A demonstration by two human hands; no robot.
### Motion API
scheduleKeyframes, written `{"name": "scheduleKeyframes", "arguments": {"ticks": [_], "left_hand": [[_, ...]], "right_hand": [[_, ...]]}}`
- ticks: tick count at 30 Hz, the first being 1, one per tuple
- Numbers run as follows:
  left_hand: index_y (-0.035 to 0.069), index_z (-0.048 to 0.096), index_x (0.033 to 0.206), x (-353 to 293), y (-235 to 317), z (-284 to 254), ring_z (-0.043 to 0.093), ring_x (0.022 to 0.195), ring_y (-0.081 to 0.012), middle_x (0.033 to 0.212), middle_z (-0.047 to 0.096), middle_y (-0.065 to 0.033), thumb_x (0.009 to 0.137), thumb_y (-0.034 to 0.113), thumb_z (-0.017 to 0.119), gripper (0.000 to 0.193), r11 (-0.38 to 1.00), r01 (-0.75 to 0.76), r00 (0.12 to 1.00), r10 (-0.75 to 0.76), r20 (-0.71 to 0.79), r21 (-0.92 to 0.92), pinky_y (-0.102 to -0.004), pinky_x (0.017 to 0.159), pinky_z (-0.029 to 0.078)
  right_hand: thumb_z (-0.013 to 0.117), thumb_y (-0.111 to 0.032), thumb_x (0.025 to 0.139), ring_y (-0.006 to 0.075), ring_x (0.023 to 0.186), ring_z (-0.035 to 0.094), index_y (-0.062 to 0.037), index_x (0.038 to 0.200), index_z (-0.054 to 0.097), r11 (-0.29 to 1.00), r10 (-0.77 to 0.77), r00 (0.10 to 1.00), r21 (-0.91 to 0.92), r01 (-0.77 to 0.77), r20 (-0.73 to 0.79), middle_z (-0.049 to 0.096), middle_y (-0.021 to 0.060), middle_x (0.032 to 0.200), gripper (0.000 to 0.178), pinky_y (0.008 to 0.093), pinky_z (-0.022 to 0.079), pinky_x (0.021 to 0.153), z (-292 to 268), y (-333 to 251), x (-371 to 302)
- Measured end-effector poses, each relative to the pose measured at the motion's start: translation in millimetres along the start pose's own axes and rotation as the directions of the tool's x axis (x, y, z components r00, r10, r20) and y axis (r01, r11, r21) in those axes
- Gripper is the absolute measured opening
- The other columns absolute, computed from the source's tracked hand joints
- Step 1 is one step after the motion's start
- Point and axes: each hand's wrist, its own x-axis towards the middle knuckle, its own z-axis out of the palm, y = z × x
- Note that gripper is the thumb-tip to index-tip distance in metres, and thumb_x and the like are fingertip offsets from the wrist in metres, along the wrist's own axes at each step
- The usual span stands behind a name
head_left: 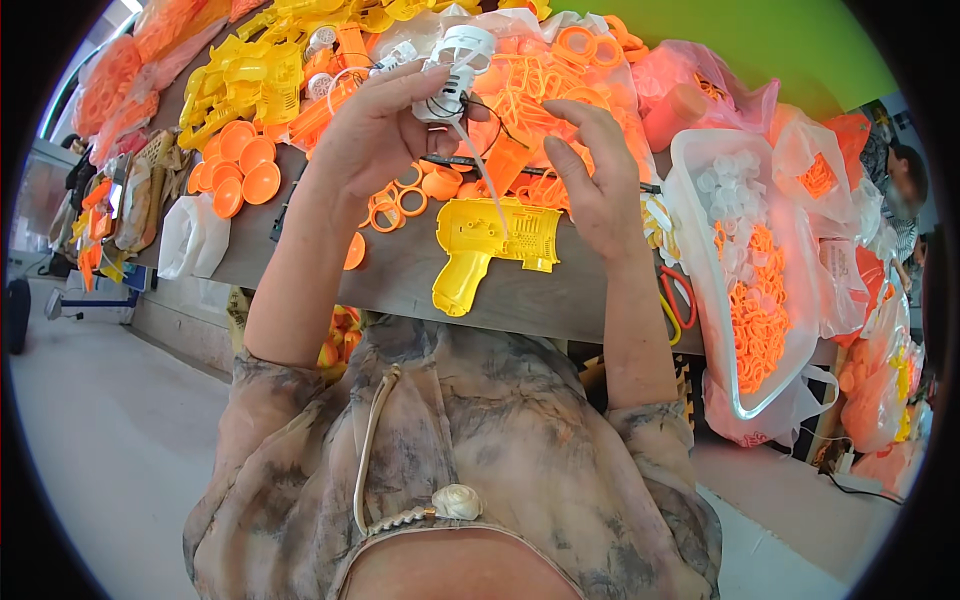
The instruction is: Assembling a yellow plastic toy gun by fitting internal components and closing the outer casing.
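My left hand (385, 135) grips a white plastic cylindrical housing (464, 52) with slots, holding it up above the table. Dark thin wires (497, 112) trail from it to the right, and a pale narrow tube (484, 165) hangs down toward the yellow shell. Off to the right, my right hand (602, 185) is raised with thumb and fingers apart and nothing seen between them. Below and between both hands lies a yellow gun-shaped shell half (470, 245), hollow side up, its grip pointing toward me.
Orange cups (240, 165) and rings (400, 200) lie left of the shell. Yellow shells (245, 80) and bagged orange parts (560, 90) pile up behind. On the right are a white bin (690, 200) with orange and clear pieces, and scissors (680, 295) at the table edge.
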Motion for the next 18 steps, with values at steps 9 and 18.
{"name": "scheduleKeyframes", "arguments": {"ticks": [9,18], "left_hand": [[0.001,0.057,0.106,3.5,15.5,-14.6,0.065,0.068,-0.0172,0.089,0.066,-0.0130,0.093,0.026,0.051,0.029,0.996,0.079,0.995,-0.082,0.058,0.043,-0.0266,0.058,0.052],[-0.003,0.054,0.110,1.0,18.5,-13.5,0.068,0.078,-0.0241,0.092,0.066,-0.0163,0.095,0.024,0.048,0.031,0.993,0.113,0.986,-0.114,0.119,0.017,-0.0325,0.063,0.058]], "right_hand": [[0.055,-0.012,0.090,0.0081,0.073,0.058,0.0009,0.105,0.060,0.733,0.432,0.816,0.378,-0.566,0.383,0.061,0.0033,0.082,0.021,0.0207,0.047,0.061,-0.6,-33.0,-4.7],[0.053,-0.018,0.092,0.0060,0.052,0.051,0.0032,0.112,0.057,0.445,0.407,0.748,0.602,-0.664,0.524,0.063,0.0071,0.078,0.029,0.0197,0.040,0.045,30.7,-43.4,-6.4]]}}
